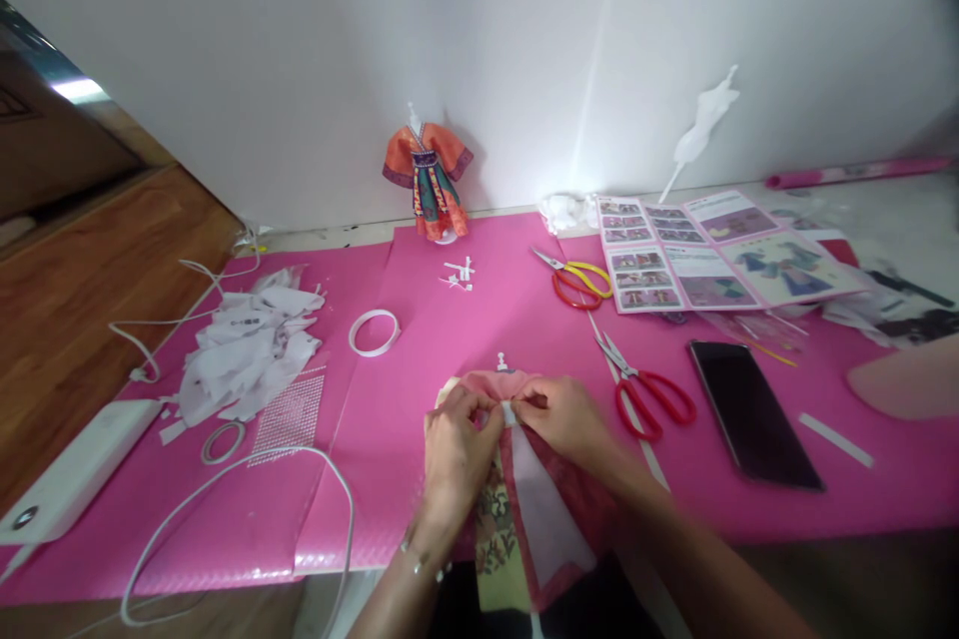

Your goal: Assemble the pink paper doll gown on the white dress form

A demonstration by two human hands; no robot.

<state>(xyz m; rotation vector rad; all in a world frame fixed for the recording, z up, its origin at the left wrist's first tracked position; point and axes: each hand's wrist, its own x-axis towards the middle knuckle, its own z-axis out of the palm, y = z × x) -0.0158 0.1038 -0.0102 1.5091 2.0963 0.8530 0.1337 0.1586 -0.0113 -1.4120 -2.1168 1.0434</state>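
Note:
A doll-sized dress with red, white and patterned yellow panels hangs over the table's front edge. The knob of a small dress form pokes out above its pink collar. My left hand pinches the dress at the waist with thumb and finger. Opposite it, my right hand pinches the same waist. Between the two sets of fingertips shows a small white strip lying on the waist. My fingers partly hide it, so I cannot make out which hand grips the strip itself.
Two pairs of scissors, one red-handled and one red-and-yellow, lie to the right near a phone and an instruction sheet. A dressed doll form stands behind. White scraps, tape and a cable are leftward.

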